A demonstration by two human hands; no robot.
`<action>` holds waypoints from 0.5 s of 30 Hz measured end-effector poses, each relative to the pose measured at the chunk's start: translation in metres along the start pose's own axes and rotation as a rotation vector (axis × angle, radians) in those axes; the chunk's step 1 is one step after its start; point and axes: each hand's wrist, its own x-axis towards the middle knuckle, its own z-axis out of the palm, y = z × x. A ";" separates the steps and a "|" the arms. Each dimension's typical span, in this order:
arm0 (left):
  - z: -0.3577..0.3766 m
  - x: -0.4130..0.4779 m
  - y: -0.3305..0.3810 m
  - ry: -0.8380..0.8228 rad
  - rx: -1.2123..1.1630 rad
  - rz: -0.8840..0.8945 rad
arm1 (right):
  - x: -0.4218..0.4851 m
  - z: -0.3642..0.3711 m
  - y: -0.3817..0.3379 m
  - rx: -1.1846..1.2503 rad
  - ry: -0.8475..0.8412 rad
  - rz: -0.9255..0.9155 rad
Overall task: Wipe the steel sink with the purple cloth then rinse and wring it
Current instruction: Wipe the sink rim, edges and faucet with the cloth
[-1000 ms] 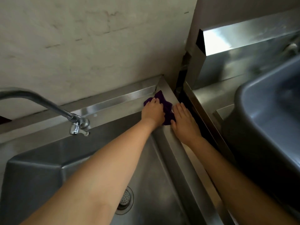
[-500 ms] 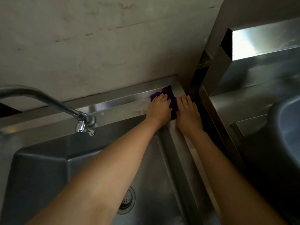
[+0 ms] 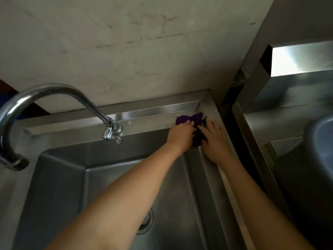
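Note:
The purple cloth (image 3: 195, 123) lies bunched on the back right corner of the steel sink's rim (image 3: 155, 112). My left hand (image 3: 181, 136) presses down on the cloth, fingers over its left part. My right hand (image 3: 215, 139) lies flat on the right rim with its fingers against the cloth's right edge. Much of the cloth is hidden under the hands. The sink basin (image 3: 72, 186) lies below, with its drain strainer (image 3: 146, 221) partly hidden behind my left forearm.
A curved steel faucet (image 3: 54, 94) arches over the basin's left side, its base (image 3: 111, 131) on the back rim. A stained wall (image 3: 126, 51) rises behind. To the right, past a dark gap, stand a steel counter (image 3: 270, 121) and a grey tub (image 3: 320, 141).
Both hands and the cloth have stayed in the back right corner, the cloth shifting slightly left along the back rim. The view has swung left, bringing the faucet's arch into sight.

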 end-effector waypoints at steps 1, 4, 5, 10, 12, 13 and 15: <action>-0.001 -0.002 -0.002 0.043 -0.064 -0.007 | -0.001 -0.001 0.000 0.037 0.032 -0.022; -0.012 -0.014 -0.004 0.222 -0.376 -0.034 | -0.005 -0.002 -0.002 0.244 0.167 -0.033; -0.016 -0.017 -0.006 0.280 -0.473 -0.043 | -0.006 -0.005 -0.005 0.371 0.195 0.008; -0.031 -0.023 -0.016 0.410 -0.994 -0.295 | -0.003 -0.027 -0.028 0.995 0.177 0.239; -0.040 -0.025 -0.018 0.360 -1.285 -0.370 | -0.001 -0.031 -0.033 1.185 0.061 0.193; -0.045 -0.027 -0.018 0.344 -1.378 -0.375 | 0.000 -0.030 -0.034 1.262 -0.015 0.154; -0.055 -0.030 -0.020 0.354 -1.445 -0.340 | 0.000 -0.027 -0.035 1.326 -0.163 0.101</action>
